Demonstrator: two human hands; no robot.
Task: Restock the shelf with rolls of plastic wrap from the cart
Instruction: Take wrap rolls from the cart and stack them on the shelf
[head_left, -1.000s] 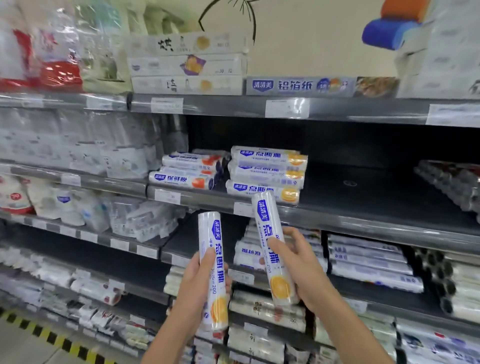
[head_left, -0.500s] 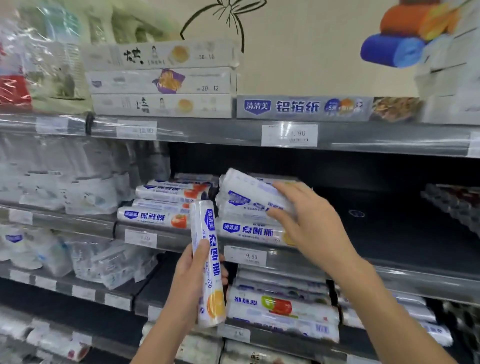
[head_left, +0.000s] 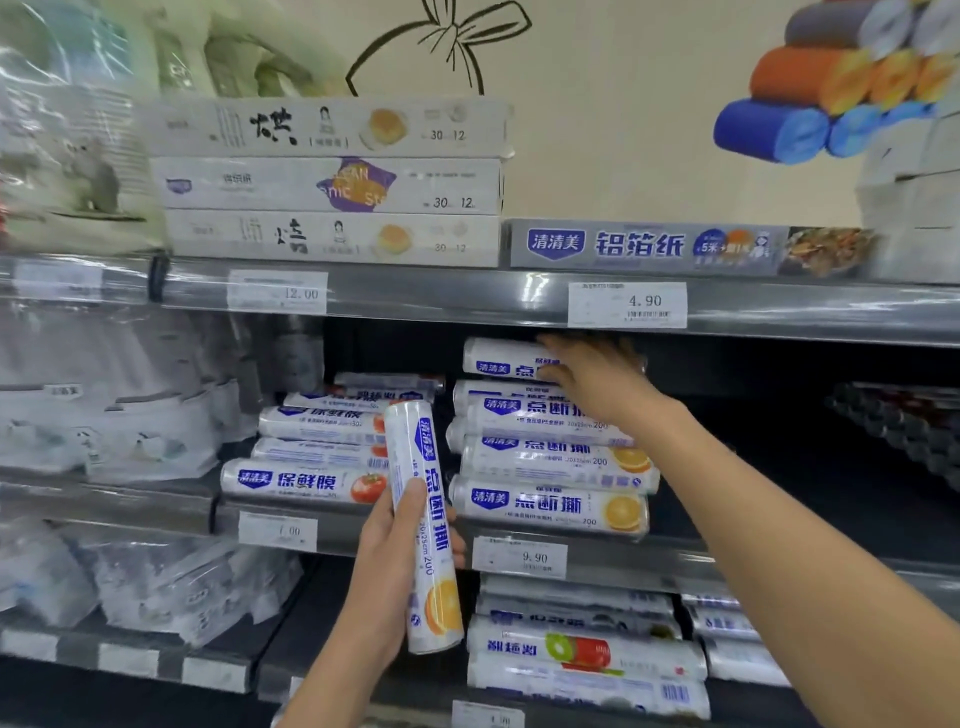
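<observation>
We take the 9.90 price tag on the middle shelf edge as our landmark. Directly above it we find a stack of orange-printed plastic wrap rolls, lying lengthwise several high. On the topmost roll of that stack we see the right hand, fingers spread over the roll's right part and pressing on it; we cannot tell whether it grips the roll or merely rests there. Left of the tag, and overlapping the shelf edge, the left hand is closed around a further roll, held nearly upright with its orange print at the lower end. Up and left of the tag lies a second stack, the tomato-printed rolls. Below the tag we note more rolls on the lower shelf. Far above it, flat boxes stand stacked on the upper shelf, with a foil box to their right
</observation>
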